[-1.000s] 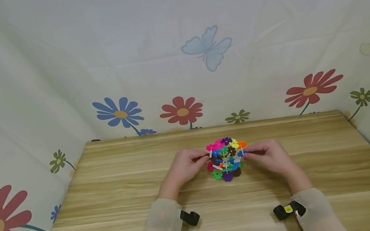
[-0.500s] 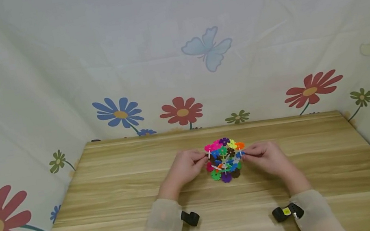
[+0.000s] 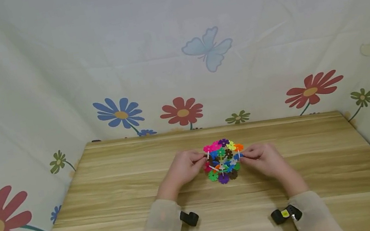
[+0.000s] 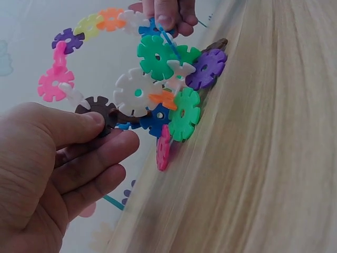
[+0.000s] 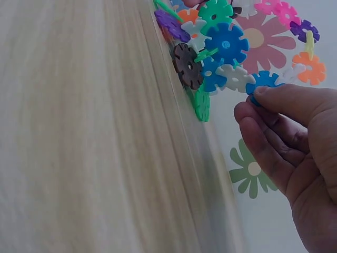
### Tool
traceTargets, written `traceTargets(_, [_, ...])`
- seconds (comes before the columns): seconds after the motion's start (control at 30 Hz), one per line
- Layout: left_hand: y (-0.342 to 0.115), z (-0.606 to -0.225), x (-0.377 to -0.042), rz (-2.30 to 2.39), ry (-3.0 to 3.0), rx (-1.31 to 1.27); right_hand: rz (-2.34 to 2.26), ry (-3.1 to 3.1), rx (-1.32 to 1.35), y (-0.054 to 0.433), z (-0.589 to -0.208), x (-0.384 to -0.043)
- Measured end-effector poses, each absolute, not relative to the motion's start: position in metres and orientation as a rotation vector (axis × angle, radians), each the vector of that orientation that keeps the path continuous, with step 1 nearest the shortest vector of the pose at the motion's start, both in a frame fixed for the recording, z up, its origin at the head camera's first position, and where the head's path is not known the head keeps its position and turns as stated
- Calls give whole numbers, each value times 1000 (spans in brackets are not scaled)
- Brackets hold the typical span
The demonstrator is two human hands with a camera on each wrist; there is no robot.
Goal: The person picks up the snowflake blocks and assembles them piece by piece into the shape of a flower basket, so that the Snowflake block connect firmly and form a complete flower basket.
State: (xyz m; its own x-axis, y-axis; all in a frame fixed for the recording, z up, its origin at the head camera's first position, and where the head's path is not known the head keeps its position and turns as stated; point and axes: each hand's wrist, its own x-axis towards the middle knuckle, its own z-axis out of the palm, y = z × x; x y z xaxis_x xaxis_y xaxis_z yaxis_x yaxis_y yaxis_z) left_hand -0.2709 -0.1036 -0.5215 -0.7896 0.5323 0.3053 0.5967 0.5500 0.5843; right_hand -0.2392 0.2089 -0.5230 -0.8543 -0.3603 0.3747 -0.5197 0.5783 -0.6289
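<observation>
A multicoloured build of interlocking notched plastic discs (image 3: 220,152) stands on the table between my hands. Its upper discs form an arch, with a purple disc (image 4: 67,41) and an orange disc (image 5: 309,68) in it. My left hand (image 3: 184,169) pinches a dark brown disc (image 4: 96,113) at the left end of the arch between thumb and fingers. On the opposite side, my right hand (image 3: 266,159) pinches a blue disc (image 5: 262,80) between thumb and index finger. Green, purple and brown discs make up the lower part. Fingertips hide part of both pinched discs.
The wood-grain table (image 3: 120,172) reaches back to a white cloth (image 3: 247,5) printed with flowers and a butterfly. Black wrist-worn devices (image 3: 189,218) sit at both sleeves, above the table's near part.
The disc build has shifted a little to the left, and my right hand has moved left with it. My left hand has moved only slightly. Both hands keep their pinch.
</observation>
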Motion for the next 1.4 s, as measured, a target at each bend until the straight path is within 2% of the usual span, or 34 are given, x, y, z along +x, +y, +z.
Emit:
traceTargets(0.53, [-108, -520, -270, -1068, -2694, -981, 999, -2576, 882, 201, -520, -238])
traceTargets(0.9, [-111, -522, -271, -1315, -2703, -873, 1361, -2634, 588, 207, -523, -238])
traceTargets(1.03, [-110, -520, -270, -1376, -2711, -865, 1428, -2618, 565, 206, -526, -240])
traceTargets(1.4, [-107, -518, -270, -1173, -2719, -975, 1726, -2539, 534, 200, -529, -240])
